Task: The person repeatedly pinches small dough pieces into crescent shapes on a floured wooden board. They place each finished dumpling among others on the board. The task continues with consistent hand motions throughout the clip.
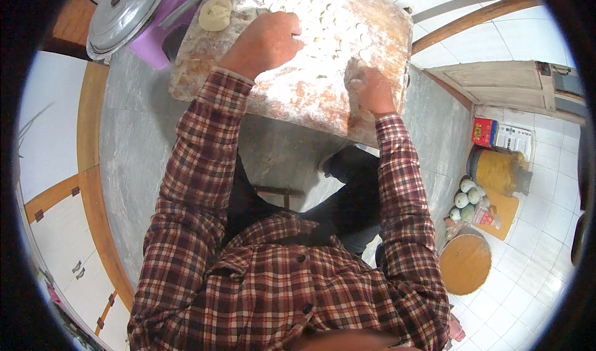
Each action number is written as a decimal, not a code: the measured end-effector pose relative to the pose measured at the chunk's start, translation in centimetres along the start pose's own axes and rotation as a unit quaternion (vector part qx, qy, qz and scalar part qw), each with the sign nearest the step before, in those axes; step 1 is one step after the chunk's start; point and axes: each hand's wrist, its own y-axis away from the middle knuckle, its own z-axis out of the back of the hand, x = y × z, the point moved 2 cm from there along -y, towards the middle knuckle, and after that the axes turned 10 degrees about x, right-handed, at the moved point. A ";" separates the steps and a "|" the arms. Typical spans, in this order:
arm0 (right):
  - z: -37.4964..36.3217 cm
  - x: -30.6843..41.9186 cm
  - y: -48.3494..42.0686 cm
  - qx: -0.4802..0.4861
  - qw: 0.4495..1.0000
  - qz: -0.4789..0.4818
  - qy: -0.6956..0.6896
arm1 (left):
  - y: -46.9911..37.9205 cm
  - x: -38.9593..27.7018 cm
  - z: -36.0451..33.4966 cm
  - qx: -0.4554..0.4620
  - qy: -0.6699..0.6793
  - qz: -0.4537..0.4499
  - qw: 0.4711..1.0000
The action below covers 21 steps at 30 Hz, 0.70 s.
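A flour-dusted wooden board [298,102] lies before me, brightly lit. Many small pale dough pieces [364,39] are spread over its far and right parts. My left hand [267,41] is curled above the left half of the board; its fingers face away, so whatever it may hold is hidden. My right hand [376,88] is lowered at the board's right side, its fingertips close to dough pieces; a small pale bit shows there, but I cannot tell whether it is gripped. A larger round of dough [215,14] rests at the far left corner, beyond my left hand.
A purple plastic stool [153,39] with a metal lid [125,13] on top stands left of the board. Along the right wall are a red box [483,132], several pale green oval items [462,199], a cutting board [505,216] and a round wooden lid-like disc [465,264].
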 end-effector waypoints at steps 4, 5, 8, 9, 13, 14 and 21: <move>0.5 1.0 -1.3 -0.048 0.997 0.063 -0.025 | 0.0 0.2 -0.3 0.009 0.021 0.041 0.999; 0.4 1.4 -1.6 -0.023 0.996 0.072 -0.050 | 0.1 0.2 -0.4 0.013 0.028 0.053 0.998; -0.2 2.7 -2.5 -0.029 0.991 0.109 -0.072 | 0.1 0.3 -0.6 0.035 0.047 0.078 0.995; -0.5 3.0 -2.8 -0.017 0.992 0.102 -0.069 | 0.1 0.3 -0.5 0.041 0.042 0.077 0.995; -0.8 2.9 -3.3 -0.051 0.994 0.100 0.012 | 0.3 0.3 -0.3 0.048 0.030 0.083 0.995; -0.8 2.5 -3.3 -0.031 0.996 0.082 0.009 | 0.3 0.3 -0.2 0.048 0.026 0.083 0.995; -0.3 0.1 -1.1 0.029 0.999 0.032 0.024 | 0.0 0.2 -0.5 0.029 0.030 0.074 0.996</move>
